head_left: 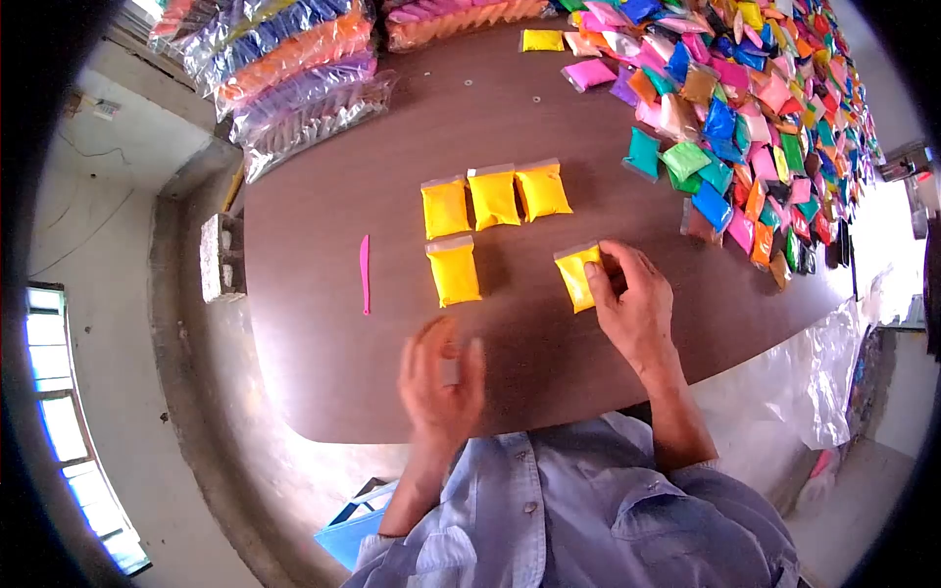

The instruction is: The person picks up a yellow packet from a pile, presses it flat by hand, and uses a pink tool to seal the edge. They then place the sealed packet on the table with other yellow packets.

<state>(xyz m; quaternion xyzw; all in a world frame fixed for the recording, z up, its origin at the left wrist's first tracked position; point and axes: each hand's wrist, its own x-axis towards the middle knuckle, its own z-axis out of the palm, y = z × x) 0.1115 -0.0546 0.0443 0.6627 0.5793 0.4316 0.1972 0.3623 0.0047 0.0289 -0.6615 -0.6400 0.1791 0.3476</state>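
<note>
My right hand pinches a small clear packet of yellow clay-like material by its right side, at the table's surface. To its left lies another yellow packet, flat on the brown table. Above that one, three more yellow packets form a row: left, middle and right. My left hand is over the near part of the table, blurred by motion, thumb and fingers apart. A pink plastic knife lies left of the packets.
A large heap of colourful packets covers the table's far right. Bundled packets in clear bags are stacked at the far left, with more bags along the far edge. Clear plastic sheeting hangs off the right edge. A blue object stands below.
</note>
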